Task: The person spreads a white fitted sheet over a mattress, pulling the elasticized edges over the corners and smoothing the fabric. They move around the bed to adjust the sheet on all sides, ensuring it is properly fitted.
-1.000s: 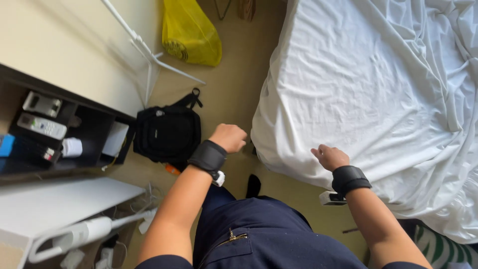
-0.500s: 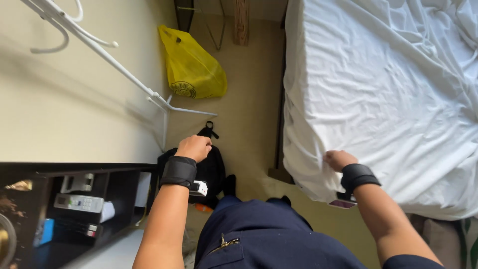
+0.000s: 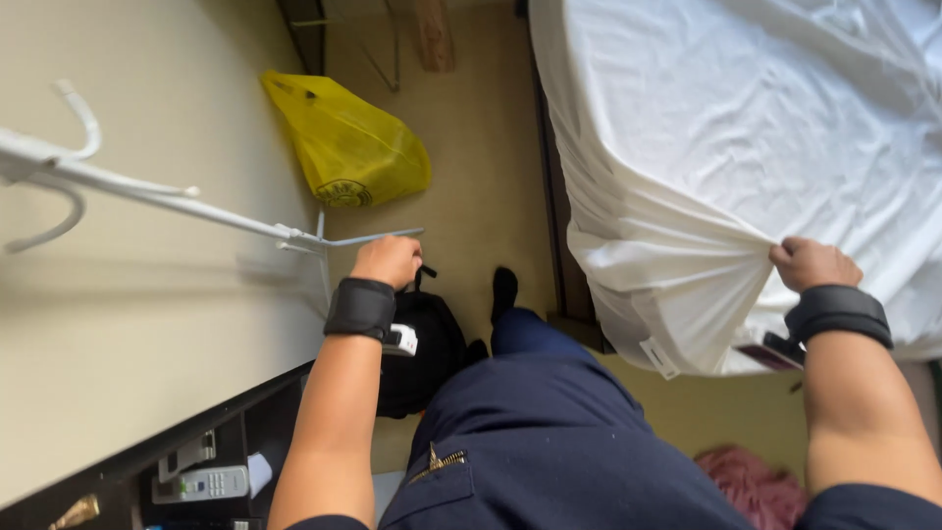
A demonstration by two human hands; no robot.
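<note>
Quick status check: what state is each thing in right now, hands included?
Right hand: closed, pinching the white sheet.
White sheet: draped over the bed corner, pulled taut into folds at the grip.
Left hand: closed in a fist above the black backpack, grip on it not clear.
Black backpack: upright on the floor.
Yellow bag: slumped on the floor against the wall.
White coat stand: hooks bare.

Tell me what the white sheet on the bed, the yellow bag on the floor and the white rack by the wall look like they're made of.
The white sheet, pinched by the right hand, looks like thin matte woven fabric: it creases softly. The yellow bag seems to be thin plastic film, shiny and crumpled. The white rack is probably painted metal tubing, though it could be plastic.
</note>
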